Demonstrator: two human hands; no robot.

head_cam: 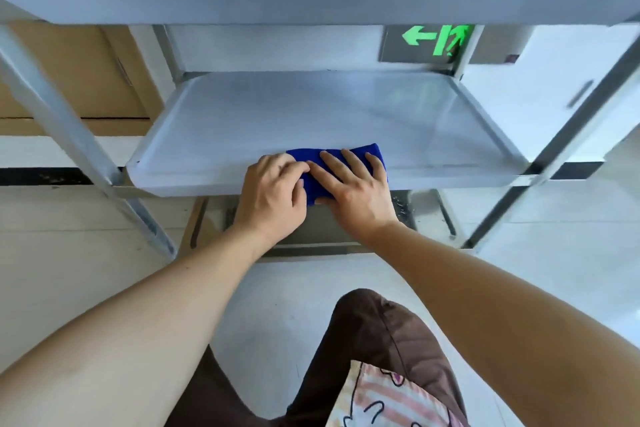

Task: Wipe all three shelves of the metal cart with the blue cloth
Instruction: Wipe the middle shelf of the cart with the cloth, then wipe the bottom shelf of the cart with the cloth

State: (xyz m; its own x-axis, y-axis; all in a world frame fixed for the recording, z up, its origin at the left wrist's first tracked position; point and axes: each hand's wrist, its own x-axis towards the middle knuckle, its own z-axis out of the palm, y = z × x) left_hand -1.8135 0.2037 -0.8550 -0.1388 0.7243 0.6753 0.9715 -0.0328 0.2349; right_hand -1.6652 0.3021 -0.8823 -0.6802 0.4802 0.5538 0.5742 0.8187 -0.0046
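Observation:
The metal cart fills the upper half of the view, with its top shelf overhead and its middle shelf in front of me. A folded blue cloth lies on the middle shelf's front edge. My left hand rests on the cloth's left end with the fingers curled onto it. My right hand lies flat on the cloth with the fingers spread, pressing it down. The bottom shelf shows only partly, dark, below the hands.
Cart legs slant down at left and right. A green exit sign is on the wall behind. Cardboard boxes stand at left, a white cabinet at right. My knee in brown trousers is below.

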